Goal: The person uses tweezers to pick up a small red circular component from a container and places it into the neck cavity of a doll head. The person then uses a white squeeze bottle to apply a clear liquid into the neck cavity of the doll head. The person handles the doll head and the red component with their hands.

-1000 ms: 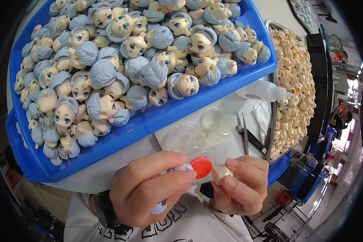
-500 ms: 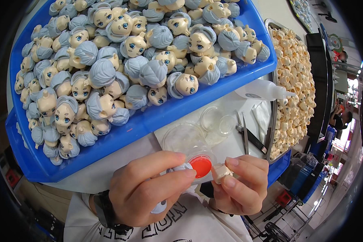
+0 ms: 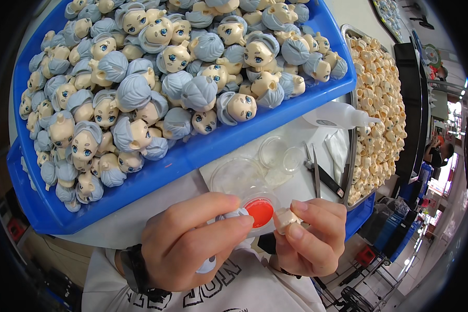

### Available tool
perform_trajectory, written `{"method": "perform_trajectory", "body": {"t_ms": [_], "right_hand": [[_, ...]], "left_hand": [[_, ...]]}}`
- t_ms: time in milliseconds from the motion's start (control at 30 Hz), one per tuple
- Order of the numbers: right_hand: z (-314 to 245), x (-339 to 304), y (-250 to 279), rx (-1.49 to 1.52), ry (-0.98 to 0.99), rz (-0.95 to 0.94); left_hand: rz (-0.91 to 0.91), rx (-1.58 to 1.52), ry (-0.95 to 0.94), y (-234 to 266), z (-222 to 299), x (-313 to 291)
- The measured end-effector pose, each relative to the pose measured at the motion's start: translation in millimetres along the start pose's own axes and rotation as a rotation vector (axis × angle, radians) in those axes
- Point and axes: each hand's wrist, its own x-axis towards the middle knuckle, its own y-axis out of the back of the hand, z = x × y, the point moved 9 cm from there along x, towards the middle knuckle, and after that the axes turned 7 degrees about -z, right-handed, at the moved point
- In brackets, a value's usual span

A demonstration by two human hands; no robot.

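Cream-coloured little doll part (image 3: 286,218) is pinched in my right hand (image 3: 312,239), fingers pressed tight on it, down at the near edge of the desk (image 3: 296,132); my left hand (image 3: 192,244) is curled shut round a white applicator (image 3: 208,264), its tip just beside a small red dish (image 3: 259,212); clear dishes (image 3: 273,151) and tweezers (image 3: 315,171) sit just behind; a big blue tray (image 3: 203,151) heaped with grey-haired doll heads (image 3: 135,93) takes up the far left side.
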Motion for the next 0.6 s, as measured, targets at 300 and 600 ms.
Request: {"method": "perform_trajectory", "body": {"t_ms": [300,600], "right_hand": [[-0.7,0.1,-0.6,-0.002,-0.01,-0.017],[0.3,-0.2,-0.9,0.02,-0.024,-0.022]], "left_hand": [[-0.009,0.01,-0.003,0.2,0.4,0.0],[-0.009,0.012,-0.002,-0.1,0.2,0.1]]}}
